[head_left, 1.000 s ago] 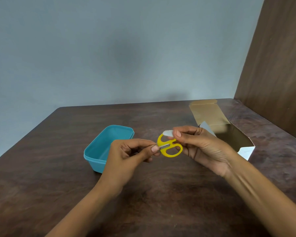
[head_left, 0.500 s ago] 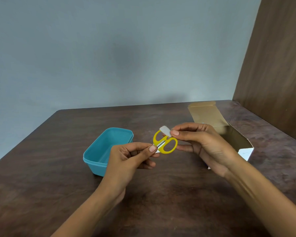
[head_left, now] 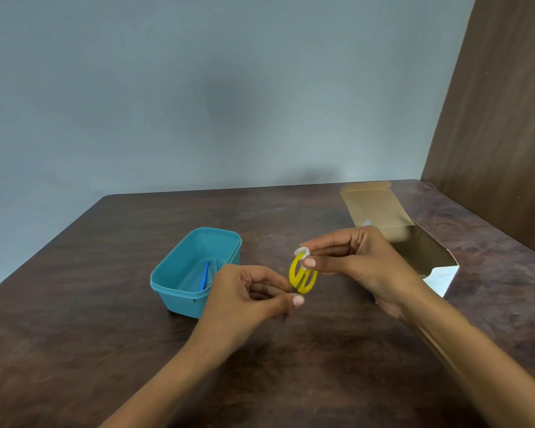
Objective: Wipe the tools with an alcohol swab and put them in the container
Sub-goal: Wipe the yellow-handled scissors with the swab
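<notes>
Small scissors with yellow handles (head_left: 303, 278) are held above the table between both hands. My left hand (head_left: 247, 299) pinches the blade end, which is mostly hidden by the fingers. My right hand (head_left: 359, 261) pinches a white alcohol swab (head_left: 302, 252) against the top of one yellow handle loop. A teal plastic container (head_left: 179, 291) stands just left of my left hand, with a blue tool (head_left: 205, 274) lying inside it.
An open brown cardboard box (head_left: 414, 245) lies on its side behind my right hand, its flap folded back. A wooden panel (head_left: 501, 134) rises at the table's right edge. The dark wooden table (head_left: 105, 350) extends left and toward me.
The scissors have turned so the yellow loops now stand nearly edge-on and upright. The swab has slid along the handle with my right hand. My left hand has shifted slightly lower.
</notes>
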`<state>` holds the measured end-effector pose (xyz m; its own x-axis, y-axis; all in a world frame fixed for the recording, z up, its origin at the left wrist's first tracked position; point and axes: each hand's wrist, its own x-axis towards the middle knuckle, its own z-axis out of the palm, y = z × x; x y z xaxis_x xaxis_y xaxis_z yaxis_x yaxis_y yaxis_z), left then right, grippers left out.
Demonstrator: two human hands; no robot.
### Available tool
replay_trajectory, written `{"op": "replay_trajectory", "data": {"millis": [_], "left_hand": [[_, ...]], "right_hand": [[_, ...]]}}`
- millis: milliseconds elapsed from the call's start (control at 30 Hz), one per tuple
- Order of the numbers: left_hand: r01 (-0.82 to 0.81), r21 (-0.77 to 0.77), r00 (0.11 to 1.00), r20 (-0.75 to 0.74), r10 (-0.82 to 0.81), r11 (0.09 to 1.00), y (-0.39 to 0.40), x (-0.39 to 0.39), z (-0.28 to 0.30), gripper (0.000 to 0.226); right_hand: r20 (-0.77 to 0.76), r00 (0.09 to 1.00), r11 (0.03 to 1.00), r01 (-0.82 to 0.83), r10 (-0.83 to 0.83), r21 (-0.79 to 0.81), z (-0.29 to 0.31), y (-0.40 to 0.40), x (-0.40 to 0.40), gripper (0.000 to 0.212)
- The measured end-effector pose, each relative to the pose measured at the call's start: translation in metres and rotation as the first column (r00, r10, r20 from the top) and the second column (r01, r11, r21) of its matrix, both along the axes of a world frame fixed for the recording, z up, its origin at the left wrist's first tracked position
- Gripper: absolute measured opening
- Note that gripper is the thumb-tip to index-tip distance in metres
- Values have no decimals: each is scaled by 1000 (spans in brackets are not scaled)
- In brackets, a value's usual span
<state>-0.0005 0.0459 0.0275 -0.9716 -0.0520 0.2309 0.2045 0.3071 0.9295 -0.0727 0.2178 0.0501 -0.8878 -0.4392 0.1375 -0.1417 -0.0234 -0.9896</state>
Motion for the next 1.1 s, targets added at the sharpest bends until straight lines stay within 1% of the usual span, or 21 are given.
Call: {"op": "replay_trajectory", "data": {"millis": [67, 133, 300, 333, 367, 400, 467, 533, 567, 633, 700, 800, 933, 1033, 1100], "left_hand": [[17, 71, 997, 68, -22, 997, 2, 0, 0, 9], [-8, 134, 994, 109, -7, 991, 2, -1, 1, 10], [-44, 283, 988, 154, 0, 958, 3, 0, 5, 14], [-58, 307, 988, 156, 10, 950, 2, 0, 5, 12], [-73, 327, 987, 157, 22, 942, 2, 0, 5, 11], [-85, 340, 987, 156, 33, 937, 1, -1, 5, 10], [-86, 362, 988, 152, 32, 928, -1, 0, 6, 12], [-70, 379, 989, 150, 14, 923, -2, 0, 6, 16], [-59, 377, 989, 149, 3, 924, -2, 0, 7, 18], [-37, 355, 990, 142, -15, 934, -1, 0, 7, 23], [-25, 350, 992, 126, -21, 936, -1, 0, 6, 28], [-37, 348, 994, 107, 0, 937, -1, 0, 5, 29], [-41, 333, 995, 98, 8, 942, -3, -1, 3, 30], [-32, 341, 998, 69, 9, 940, -6, -3, 3, 35], [-17, 337, 998, 61, -4, 941, -6, -4, 3, 37]], "right_hand": [[-56, 997, 998, 55, -56, -23, -3, -5, 1, 18], [-83, 990, 991, 105, -112, -86, -5, -8, 2, 13], [26, 979, 952, 205, -204, -226, -9, -12, 1, 7], [4, 972, 944, 230, -235, -237, -9, -12, 1, 7], [-52, 963, 939, 246, -266, -240, -8, -12, 1, 8], [-139, 947, 939, 253, -290, -233, -7, -11, 1, 9], [-371, 876, 950, 268, -309, -157, -6, -10, 3, 10], [-597, 762, 956, 291, -249, -27, -9, -12, 5, 10], [-679, 706, 954, 299, -200, 30, -12, -14, 6, 10], [-781, 613, 938, 329, -122, 111, -20, -17, 6, 13], [-833, 548, 910, 377, -70, 171, -26, -21, 7, 16], [-874, 486, 872, 433, -14, 227, -30, -25, 9, 21], [-866, 500, 872, 417, 16, 257, -28, -24, 10, 17], [-854, 510, 871, 367, 104, 326, -28, -24, 12, 17], [-850, 521, 880, 363, 82, 307, -28, -23, 12, 16]]}}
